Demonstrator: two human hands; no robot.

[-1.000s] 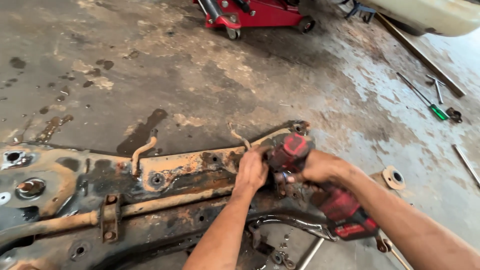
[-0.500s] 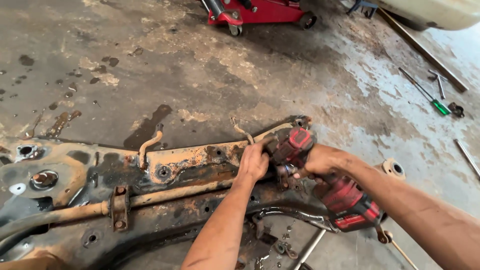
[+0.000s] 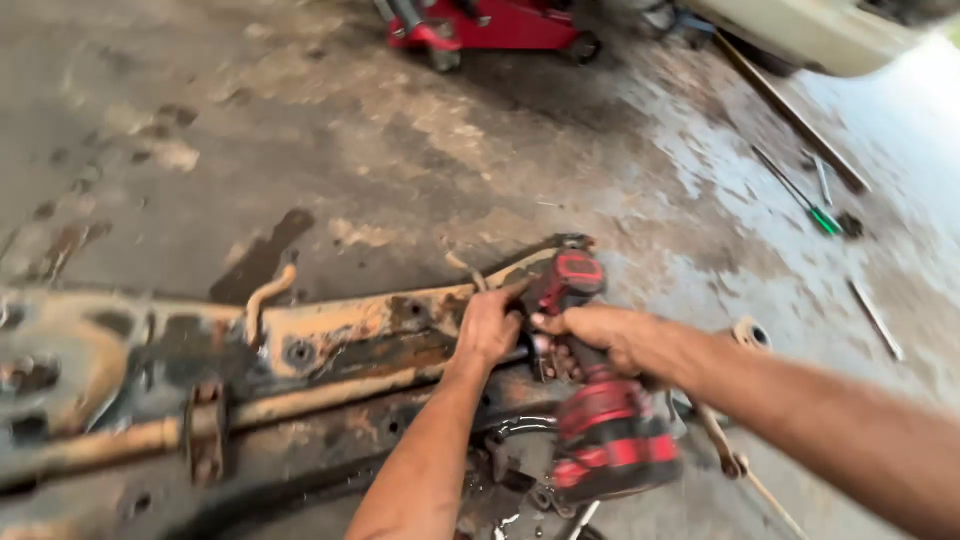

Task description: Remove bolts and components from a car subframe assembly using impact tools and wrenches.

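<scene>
A rusty metal subframe (image 3: 330, 330) lies across the concrete floor in the head view. My right hand (image 3: 600, 335) grips the handle of a red and black cordless impact wrench (image 3: 600, 420), whose head points at the frame's right end. My left hand (image 3: 488, 325) rests on the frame right beside the tool's nose, its fingers curled at the front of the tool. What sits under the tool's tip is hidden by my hands.
A red floor jack (image 3: 480, 25) stands at the far top. A green-handled screwdriver (image 3: 800, 195) and long metal rods (image 3: 790, 110) lie on the wet floor to the right. A pale vehicle body (image 3: 830, 30) fills the top right corner. A round washer-like part (image 3: 750, 332) lies near my right forearm.
The view has shifted slightly and blurred. Both hands stay at the frame's right end with the impact wrench, and my left hand has closed in nearer the tool's nose.
</scene>
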